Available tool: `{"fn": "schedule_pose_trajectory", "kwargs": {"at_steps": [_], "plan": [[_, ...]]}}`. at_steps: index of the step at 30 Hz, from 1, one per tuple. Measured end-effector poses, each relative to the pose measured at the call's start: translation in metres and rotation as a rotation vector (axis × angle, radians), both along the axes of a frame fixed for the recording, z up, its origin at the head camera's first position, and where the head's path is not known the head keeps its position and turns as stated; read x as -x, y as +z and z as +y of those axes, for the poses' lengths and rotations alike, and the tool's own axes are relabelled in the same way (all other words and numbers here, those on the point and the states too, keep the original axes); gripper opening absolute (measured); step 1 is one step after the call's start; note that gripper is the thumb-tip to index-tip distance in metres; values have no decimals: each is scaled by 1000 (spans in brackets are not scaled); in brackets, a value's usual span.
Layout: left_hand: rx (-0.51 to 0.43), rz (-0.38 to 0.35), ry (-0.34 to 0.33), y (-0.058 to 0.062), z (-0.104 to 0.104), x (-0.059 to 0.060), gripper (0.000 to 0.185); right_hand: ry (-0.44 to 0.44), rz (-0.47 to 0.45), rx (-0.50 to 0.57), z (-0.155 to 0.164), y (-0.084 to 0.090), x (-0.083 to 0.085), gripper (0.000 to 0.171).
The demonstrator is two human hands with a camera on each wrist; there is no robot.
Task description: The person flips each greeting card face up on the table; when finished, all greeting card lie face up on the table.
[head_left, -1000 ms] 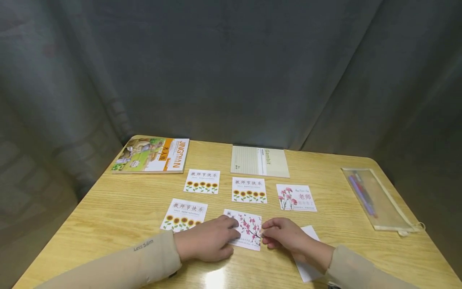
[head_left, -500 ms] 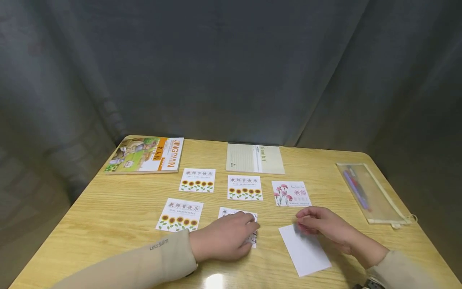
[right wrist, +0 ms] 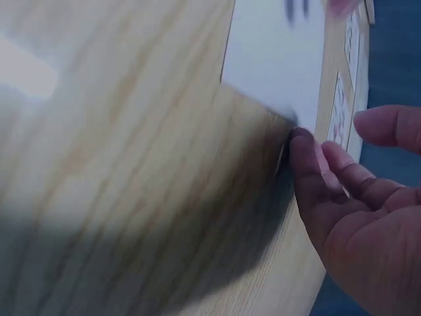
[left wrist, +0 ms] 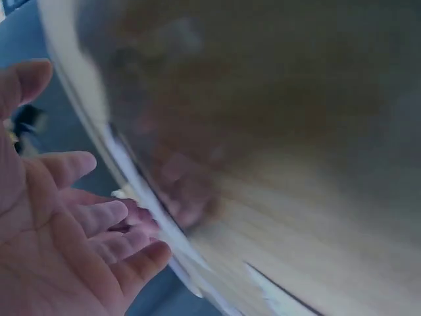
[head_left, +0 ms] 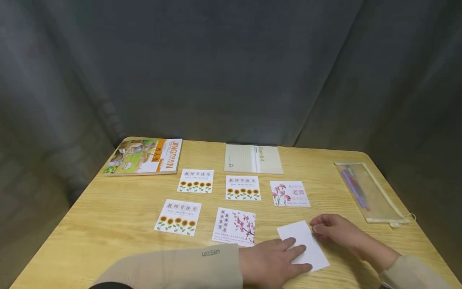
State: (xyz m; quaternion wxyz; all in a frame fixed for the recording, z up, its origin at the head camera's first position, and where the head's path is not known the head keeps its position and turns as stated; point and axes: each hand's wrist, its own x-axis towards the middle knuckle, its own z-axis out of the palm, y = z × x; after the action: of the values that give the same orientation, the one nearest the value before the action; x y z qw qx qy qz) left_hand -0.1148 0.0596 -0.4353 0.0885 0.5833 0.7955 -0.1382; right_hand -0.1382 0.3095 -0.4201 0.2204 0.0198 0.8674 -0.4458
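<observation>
Near the table [head_left: 108, 224] front edge, blank card [head_left: 303, 245] (face down), left hand [head_left: 272, 263] fingers flat on it, right hand [head_left: 337, 230] fingertips curled at its right edge

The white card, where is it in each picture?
Head: the white card lies low and right of middle, the left hand on its near corner and the right hand at its far edge.
Left wrist: too blurred to tell.
Right wrist: top middle, beside the fingertips.
Shared landmark: the wooden table.

Left hand [head_left: 272, 261] palm-down, fingers straight, reaching rightward. Right hand [head_left: 333, 229] just beyond it, fingers loosely curled, fingertips down. Both forearms in beige sleeves.
</observation>
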Motion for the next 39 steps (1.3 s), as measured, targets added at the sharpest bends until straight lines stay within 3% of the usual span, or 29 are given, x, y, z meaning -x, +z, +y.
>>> {"fn": "schedule_pose_trajectory", "kwargs": {"at_steps": [4, 11, 14, 19, 22, 25, 29, 33, 39], "plan": [[80, 31, 52, -1, 10, 4, 74, -47, -5, -34, -5, 2, -5, 34], [80, 73, 32, 4, 15, 8, 77, -135, -21, -21, -12, 5, -9, 30], [76, 19, 48, 3, 16, 9, 73, -124, -35, 11, -8, 3, -11, 28], [81, -108, 88, 0, 18, 11, 69, -62, -90, 186, 9, -2, -12, 37], [69, -135, 97, -1, 18, 12, 67, -45, -132, 264, 16, -5, -11, 39], [49, -139, 108, -3, 18, 11, 66, -23, -148, 259, 18, -8, -11, 32], [15, -122, 119, -2, 13, 9, 68, 11, -144, 276, 16, -11, -12, 20], [-60, -87, 91, 4, 2, 11, 67, 42, -180, 406, 15, -8, -8, 13], [-272, 91, -25, 20, -15, 28, 41, 60, -230, 627, 21, 2, 2, 11]]}}
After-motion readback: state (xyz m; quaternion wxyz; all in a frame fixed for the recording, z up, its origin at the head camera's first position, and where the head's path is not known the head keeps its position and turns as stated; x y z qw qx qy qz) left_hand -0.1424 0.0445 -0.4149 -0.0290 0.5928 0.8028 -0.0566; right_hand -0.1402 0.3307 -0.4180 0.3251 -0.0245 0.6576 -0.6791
